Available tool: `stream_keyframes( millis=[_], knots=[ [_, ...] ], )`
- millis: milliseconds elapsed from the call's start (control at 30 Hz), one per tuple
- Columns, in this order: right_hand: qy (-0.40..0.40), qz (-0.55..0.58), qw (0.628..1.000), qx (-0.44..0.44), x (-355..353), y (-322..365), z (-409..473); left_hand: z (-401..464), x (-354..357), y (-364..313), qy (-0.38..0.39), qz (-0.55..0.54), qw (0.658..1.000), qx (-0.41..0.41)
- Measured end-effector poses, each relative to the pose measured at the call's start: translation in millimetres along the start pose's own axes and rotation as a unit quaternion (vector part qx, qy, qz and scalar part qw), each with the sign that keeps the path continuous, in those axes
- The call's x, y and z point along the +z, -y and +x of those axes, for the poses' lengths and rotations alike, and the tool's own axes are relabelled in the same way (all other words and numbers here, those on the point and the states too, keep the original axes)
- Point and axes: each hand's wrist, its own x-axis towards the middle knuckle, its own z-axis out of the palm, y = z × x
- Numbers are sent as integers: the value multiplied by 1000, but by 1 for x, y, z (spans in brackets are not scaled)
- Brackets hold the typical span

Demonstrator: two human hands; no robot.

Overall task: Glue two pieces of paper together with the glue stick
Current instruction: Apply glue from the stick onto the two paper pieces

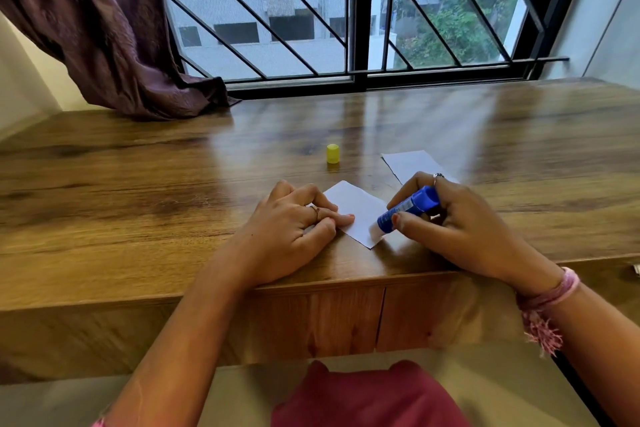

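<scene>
My right hand [460, 229] grips the blue glue stick [407, 208], tip down on the near paper piece [356, 210]; left hand [294, 229] fingers pin it flat, second paper piece [410, 163] beyond, yellow cap [332, 153] upright nearby

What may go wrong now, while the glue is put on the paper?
1. The blue glue stick in the right hand works at the near white paper piece's corner, so glue may smear onto the wooden desk.
2. The left hand pins only the opposite edge; the paper may wrinkle.
</scene>
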Motion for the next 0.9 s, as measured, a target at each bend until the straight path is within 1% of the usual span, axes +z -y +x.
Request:
stream_keyframes(
  millis=[67,200,333,467,600,700,833,900],
  knots=[
    [8,6,1000,-6,1,0,-1,0,0,0,3,-1,1000,0],
    [-11,5,1000,-4,0,0,-1,0,-1,-1,4,0,1000,-2],
    [15,16,1000,-15,1,0,-2,0,-1,0,9,4,1000,1],
    [-1,12,1000,-9,0,-1,-1,0,-1,0,2,-2,1000,0],
    [13,22,1000,-16,1,-1,-2,0,-1,0,9,3,1000,1],
    [-7,19,1000,-6,1,-1,0,0,-1,0,5,3,1000,2],
    [13,32,999,-14,2,1,-1,0,0,1,5,2,1000,1],
    [-1,34,999,-5,1,-1,0,0,0,1,5,2,1000,0]
  ],
)
